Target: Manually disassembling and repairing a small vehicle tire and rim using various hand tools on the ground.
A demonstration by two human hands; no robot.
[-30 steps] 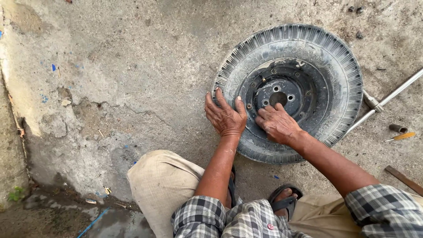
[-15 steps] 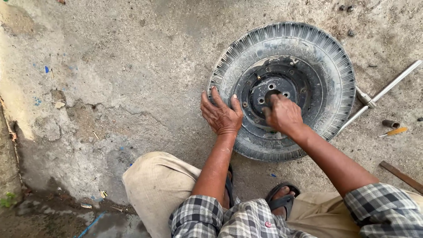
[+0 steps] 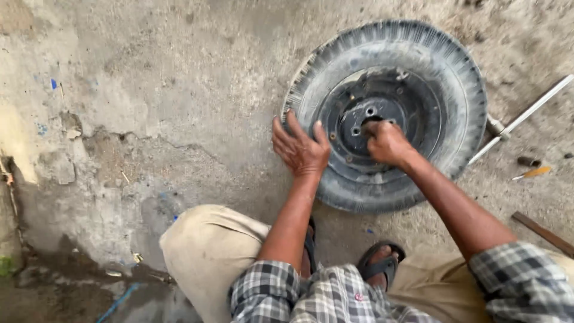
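A small worn tyre point(image 3: 454, 78) on a dark steel wheel rim point(image 3: 418, 101) lies flat on the concrete floor. My left hand point(image 3: 299, 146) presses flat on the tyre's near-left sidewall, fingers spread. My right hand point(image 3: 387, 142) reaches into the rim's centre hub point(image 3: 365, 116), fingers curled at the bolt holes; whether it holds anything is hidden. I squat over it in beige trousers and a checked shirt, sandalled foot point(image 3: 379, 263) just below the tyre.
A long metal rod tool point(image 3: 526, 116) lies on the floor to the right of the tyre. A small yellow-handled tool point(image 3: 532, 173) and a short dark piece point(image 3: 528, 161) lie near it. A wooden stick point(image 3: 541, 232) lies at lower right. Cracked, stained concrete spreads left.
My right hand has moved from the rim's near edge up into the centre hub and curled its fingers. My left hand has stayed on the tyre's sidewall.
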